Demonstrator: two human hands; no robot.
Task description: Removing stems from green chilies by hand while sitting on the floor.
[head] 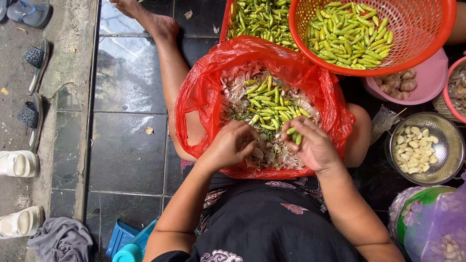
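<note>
A red plastic bag lies open on my lap, holding green chili peppers mixed with pale garlic skins and stems. My left hand rests at the bag's near edge with its fingers curled among the skins; whether it holds anything is hidden. My right hand pinches a few small green chilies between its fingers over the bag. The two hands are close together, a little apart.
An orange mesh basket of green chilies sits at the top right, with a red crate of more chilies behind the bag. A pink bowl, a metal colander of peeled garlic and bagged garlic stand right. Sandals line the left.
</note>
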